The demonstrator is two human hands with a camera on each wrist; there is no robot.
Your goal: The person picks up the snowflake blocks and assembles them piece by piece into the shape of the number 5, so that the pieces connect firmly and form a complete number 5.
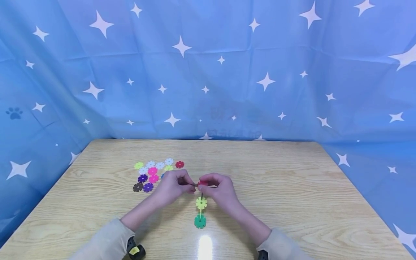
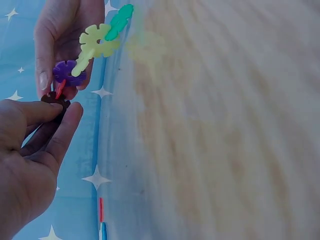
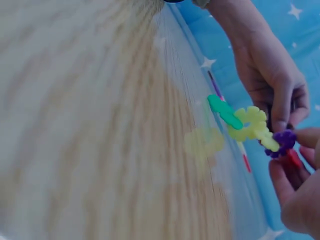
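Observation:
Both hands meet over the middle of the table around a chain of notched plastic snowflake discs. My left hand (image 1: 172, 187) pinches a dark brown disc (image 2: 54, 99) between thumb and fingertips. Opposite it, my right hand (image 1: 222, 190) grips a red disc (image 3: 293, 159), mostly covered by the fingers, whose edge meets the brown one. A purple disc (image 2: 69, 73) joins on beside the red one. From it the chain runs toward the body through two linked yellow discs (image 1: 201, 203) to a green disc (image 1: 200, 221) at the near end.
Left of the hands, loose discs lie in a group on the wooden table (image 1: 292, 180): white, yellow, pink, purple (image 1: 148, 187), and dark brown (image 1: 138, 187). A separate red disc (image 1: 180, 164) lies at that group's right edge. A blue starry curtain (image 1: 208, 72) hangs behind the table.

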